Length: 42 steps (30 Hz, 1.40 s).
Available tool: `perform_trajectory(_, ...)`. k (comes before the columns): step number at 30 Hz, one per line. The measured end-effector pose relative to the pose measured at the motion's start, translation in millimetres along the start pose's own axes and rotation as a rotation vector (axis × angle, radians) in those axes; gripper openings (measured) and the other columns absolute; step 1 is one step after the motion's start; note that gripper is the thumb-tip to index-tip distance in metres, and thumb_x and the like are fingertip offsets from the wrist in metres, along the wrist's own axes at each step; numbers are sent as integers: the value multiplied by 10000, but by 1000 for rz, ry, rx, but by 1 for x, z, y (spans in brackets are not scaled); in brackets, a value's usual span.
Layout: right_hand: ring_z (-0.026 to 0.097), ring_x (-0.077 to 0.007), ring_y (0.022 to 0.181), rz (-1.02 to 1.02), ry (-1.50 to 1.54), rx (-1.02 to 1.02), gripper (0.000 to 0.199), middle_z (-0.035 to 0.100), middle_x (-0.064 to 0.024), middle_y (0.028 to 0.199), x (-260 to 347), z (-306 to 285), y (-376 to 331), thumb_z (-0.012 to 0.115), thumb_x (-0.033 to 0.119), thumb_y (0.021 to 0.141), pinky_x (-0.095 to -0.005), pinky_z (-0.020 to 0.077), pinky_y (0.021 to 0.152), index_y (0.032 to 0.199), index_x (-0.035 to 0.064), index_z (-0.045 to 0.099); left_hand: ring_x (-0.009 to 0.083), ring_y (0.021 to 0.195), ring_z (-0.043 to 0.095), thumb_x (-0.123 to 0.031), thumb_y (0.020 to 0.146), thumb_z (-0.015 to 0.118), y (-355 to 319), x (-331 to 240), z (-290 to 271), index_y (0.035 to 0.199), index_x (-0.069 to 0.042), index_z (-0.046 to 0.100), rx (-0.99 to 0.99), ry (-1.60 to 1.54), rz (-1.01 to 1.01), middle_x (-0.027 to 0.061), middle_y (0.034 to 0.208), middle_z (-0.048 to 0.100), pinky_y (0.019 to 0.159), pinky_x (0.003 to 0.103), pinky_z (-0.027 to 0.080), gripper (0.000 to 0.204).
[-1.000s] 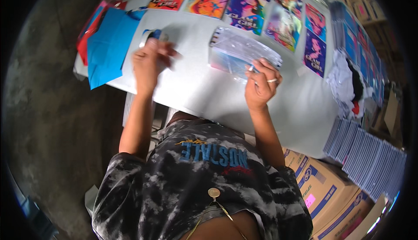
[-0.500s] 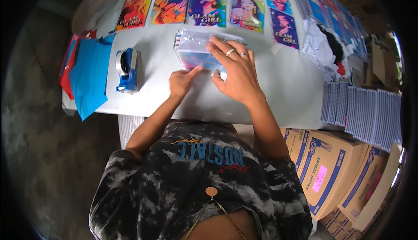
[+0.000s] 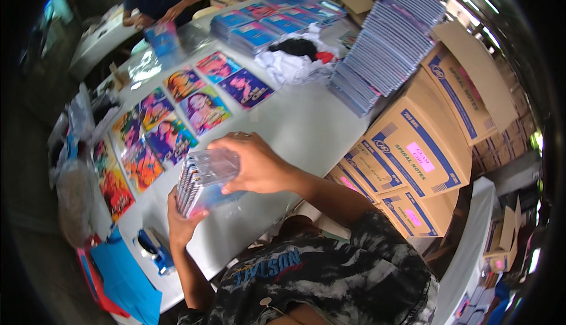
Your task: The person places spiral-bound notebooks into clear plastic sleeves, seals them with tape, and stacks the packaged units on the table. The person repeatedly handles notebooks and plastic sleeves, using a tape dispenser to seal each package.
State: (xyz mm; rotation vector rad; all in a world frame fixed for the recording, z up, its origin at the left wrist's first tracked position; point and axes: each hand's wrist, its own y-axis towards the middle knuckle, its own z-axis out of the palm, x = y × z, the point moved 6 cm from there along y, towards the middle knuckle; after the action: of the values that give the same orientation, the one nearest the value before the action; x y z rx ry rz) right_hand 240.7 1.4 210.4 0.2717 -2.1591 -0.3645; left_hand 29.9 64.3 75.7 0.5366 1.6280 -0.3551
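A small stack of spiral notebooks (image 3: 206, 175) in clear plastic wrap is held up at a tilt above the white table (image 3: 295, 124). My left hand (image 3: 184, 222) is closed around its near left side, beside the coiled spines. Across the top and far right side lies my right hand (image 3: 253, 161), its fingers bent over the wrap and partly hidden behind the stack. A blue tape dispenser (image 3: 154, 251) stands on the table near my left forearm. Colourful notebooks (image 3: 171, 139) with illustrated covers lie in rows beyond my hands.
Blue and red sheets (image 3: 127, 275) hang over the left table edge. Crumpled white cloth (image 3: 298, 60) and tall stacks of notebooks (image 3: 383, 42) stand at the far right. Cardboard boxes (image 3: 413, 142) fill the right side. A person (image 3: 165, 1) handles a plastic-wrapped pack across the table.
The view has swung to the right, bringing boxes and another person into sight. The wrapped stack has been lifted and tipped, and my left hand has moved from its near edge to grip its side.
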Motion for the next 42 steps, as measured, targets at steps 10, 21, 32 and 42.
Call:
perform_trajectory(10, 502, -241, 1123, -99, -550, -665, 742, 536, -82, 1178, 23, -305, -119, 799, 14, 539, -337, 371, 973, 1209, 58, 481, 338, 1073, 515, -253, 618, 781, 159, -272, 206, 1185, -5, 516, 256, 567, 1023, 175, 1170, 557, 929, 400, 391, 673)
perform_trajectory(21, 550, -266, 1061, -217, -816, -951, 527, 589, -124, 1116, -77, -508, -149, 464, -73, 656, -314, 400, 922, 1168, 46, 497, 354, 1292, 327, 36, 702, 534, 347, -317, 489, 1354, -103, 356, 89, 360, 1279, 201, 1400, 323, 1055, 396, 292, 690)
perform_trajectory(32, 530, -286, 1036, -235, -611, -827, 416, 599, -110, 1050, -103, -314, -130, 533, -34, 721, -388, 375, 918, 1134, 11, 513, 362, 1218, 410, -88, 766, 660, 195, -69, 245, 1318, -45, 392, -258, 578, 516, 204, 1309, 442, 1026, 413, 313, 615)
perform_trajectory(42, 113, -381, 1368, 202, -610, 195, 720, 202, -175, 1473, -198, 94, -119, 481, 518, 858, -553, 90, 1076, 1409, 101, 282, 421, 1355, 112, -619, 829, 465, -114, 134, -16, 1445, -126, 165, -614, 1163, -679, 211, 1481, 137, 1087, 520, 108, 844)
